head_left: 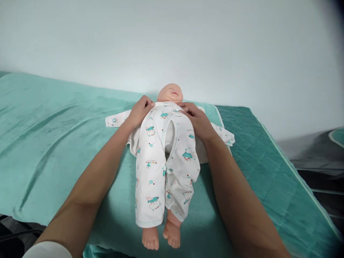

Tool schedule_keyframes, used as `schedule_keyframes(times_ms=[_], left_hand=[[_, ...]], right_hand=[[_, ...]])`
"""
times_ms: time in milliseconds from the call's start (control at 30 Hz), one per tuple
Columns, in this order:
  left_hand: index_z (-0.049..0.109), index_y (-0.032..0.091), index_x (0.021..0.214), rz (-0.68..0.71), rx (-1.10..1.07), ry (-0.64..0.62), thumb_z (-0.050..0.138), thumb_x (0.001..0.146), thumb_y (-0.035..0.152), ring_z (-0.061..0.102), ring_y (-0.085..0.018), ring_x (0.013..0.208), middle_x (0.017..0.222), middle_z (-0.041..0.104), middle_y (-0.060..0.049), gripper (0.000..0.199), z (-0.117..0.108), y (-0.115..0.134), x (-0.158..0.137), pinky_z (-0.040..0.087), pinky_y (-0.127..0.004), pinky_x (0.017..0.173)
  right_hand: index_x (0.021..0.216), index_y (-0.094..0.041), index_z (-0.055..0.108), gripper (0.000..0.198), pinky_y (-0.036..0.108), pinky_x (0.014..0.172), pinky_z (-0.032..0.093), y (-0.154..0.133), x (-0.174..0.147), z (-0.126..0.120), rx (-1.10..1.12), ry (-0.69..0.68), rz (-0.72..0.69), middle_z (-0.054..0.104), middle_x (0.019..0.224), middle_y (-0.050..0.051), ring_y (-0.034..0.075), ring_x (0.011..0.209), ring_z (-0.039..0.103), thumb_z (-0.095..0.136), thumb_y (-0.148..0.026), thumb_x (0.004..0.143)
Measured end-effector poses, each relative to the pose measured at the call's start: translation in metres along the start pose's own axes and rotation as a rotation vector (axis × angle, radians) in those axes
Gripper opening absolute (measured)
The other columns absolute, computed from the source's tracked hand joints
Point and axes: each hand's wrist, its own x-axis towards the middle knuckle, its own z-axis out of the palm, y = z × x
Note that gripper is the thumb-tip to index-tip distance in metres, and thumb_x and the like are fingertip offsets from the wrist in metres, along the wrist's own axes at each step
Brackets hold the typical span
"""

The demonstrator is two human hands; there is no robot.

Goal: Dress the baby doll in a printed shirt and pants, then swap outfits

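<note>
A baby doll (171, 92) lies on its back with its head toward the wall and its bare feet toward me. White printed split-crotch baby pants (151, 172) cover its legs and reach up over its chest. Beneath them a white printed baby shirt (116, 121) is spread, its sleeves stretched out to both sides. At the upper left edge of the pants my left hand (140, 111) pinches the cloth with curled fingers. My right hand (197, 120) grips the upper right edge near the doll's neck; its fingertips are partly hidden.
Everything lies on a light green blanket (53, 143) over a bed. A darker quilted teal cover (266, 172) shows on the right. The white wall (161, 43) stands directly behind the bed. Dark metal bars (326, 190) are beyond the right edge.
</note>
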Motion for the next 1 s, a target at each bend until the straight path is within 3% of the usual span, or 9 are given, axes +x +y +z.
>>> schedule_keyframes(times_ms=[133,233,333,500,633,767,1000], left_hand=[[0.047,0.022,0.085,0.02,0.035,0.006,0.054,0.093,0.032,0.053,-0.017,0.082,0.087,0.061,-0.001,0.015,0.001,0.0,-0.002,0.039,-0.031,0.076],[0.045,0.022,0.086,0.023,0.053,0.01,0.052,0.094,0.031,0.055,-0.016,0.084,0.092,0.063,-0.001,0.014,0.002,0.0,-0.002,0.04,-0.031,0.078],[0.044,0.022,0.086,0.012,0.107,0.045,0.052,0.094,0.029,0.054,-0.016,0.08,0.088,0.062,-0.001,0.013,0.004,-0.001,-0.001,0.04,-0.031,0.077],[0.046,0.022,0.086,0.022,0.069,0.043,0.055,0.093,0.031,0.057,-0.016,0.084,0.092,0.066,-0.002,0.015,0.005,-0.002,-0.002,0.042,-0.031,0.079],[0.058,0.02,0.094,0.116,-0.004,-0.016,0.055,0.092,0.027,0.063,-0.018,0.098,0.104,0.07,-0.004,0.008,0.004,-0.002,-0.003,0.046,-0.033,0.091],[0.071,0.024,0.112,0.253,0.076,-0.073,0.048,0.097,0.03,0.061,-0.02,0.114,0.118,0.07,-0.005,0.028,0.002,-0.005,-0.004,0.043,-0.037,0.104],[0.071,0.03,0.123,0.321,0.136,-0.065,0.046,0.098,0.027,0.063,-0.02,0.112,0.12,0.071,-0.005,0.035,0.001,-0.009,-0.012,0.048,-0.037,0.1]], right_hand=[[0.075,-0.022,0.057,0.024,0.034,0.085,0.044,0.002,0.005,0.002,0.008,0.08,0.038,0.068,0.099,0.001,0.018,0.091,0.058,0.063,-0.041,0.088],[0.074,-0.022,0.057,0.02,0.03,0.071,0.039,0.005,0.012,0.004,-0.089,0.169,0.098,0.055,0.07,-0.004,0.014,0.07,0.048,0.063,-0.035,0.087],[0.072,-0.022,0.056,0.019,0.03,0.067,0.035,0.008,0.018,0.005,-0.146,0.212,0.13,0.046,0.063,-0.006,0.013,0.064,0.043,0.062,-0.031,0.087],[0.072,-0.022,0.055,0.019,0.03,0.071,0.04,0.016,0.02,0.006,-0.098,0.231,0.091,0.053,0.069,-0.004,0.014,0.069,0.049,0.065,-0.032,0.084],[0.084,-0.023,0.062,0.01,0.034,0.085,0.046,0.017,0.016,0.008,-0.01,0.222,0.016,0.066,0.087,-0.001,0.017,0.085,0.06,0.067,-0.032,0.083],[0.095,-0.025,0.07,0.013,0.038,0.093,0.048,0.012,0.01,0.008,-0.004,0.176,-0.039,0.072,0.101,0.002,0.019,0.097,0.064,0.063,-0.032,0.087],[0.101,-0.027,0.075,0.021,0.041,0.098,0.048,0.006,-0.002,0.006,-0.086,0.152,-0.11,0.073,0.109,0.003,0.021,0.106,0.065,0.057,-0.031,0.092]])
